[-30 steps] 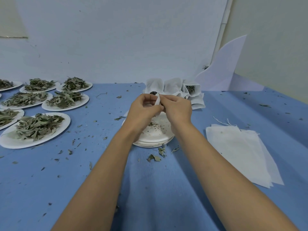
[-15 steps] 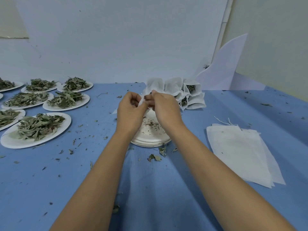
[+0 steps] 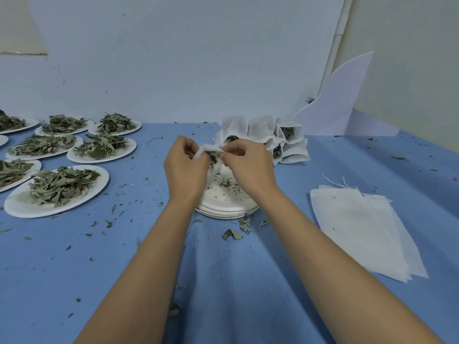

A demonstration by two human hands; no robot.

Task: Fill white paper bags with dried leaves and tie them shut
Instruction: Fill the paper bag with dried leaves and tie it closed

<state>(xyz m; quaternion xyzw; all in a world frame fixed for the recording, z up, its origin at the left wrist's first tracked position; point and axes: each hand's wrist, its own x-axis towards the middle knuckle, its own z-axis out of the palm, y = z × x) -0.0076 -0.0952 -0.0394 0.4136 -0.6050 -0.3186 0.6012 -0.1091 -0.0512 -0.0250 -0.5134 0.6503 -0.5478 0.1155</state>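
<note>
both hands, left hand (image 3: 185,167) and right hand (image 3: 248,165), pinch a white paper bag (image 3: 207,150); its body is mostly hidden behind them, dark leaves barely visible.

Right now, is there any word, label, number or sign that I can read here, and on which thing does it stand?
None: no text can be read.
The held bag, the filled bags, the flat bags, the plates, the blue cloth and the wall carry no writing.
</note>
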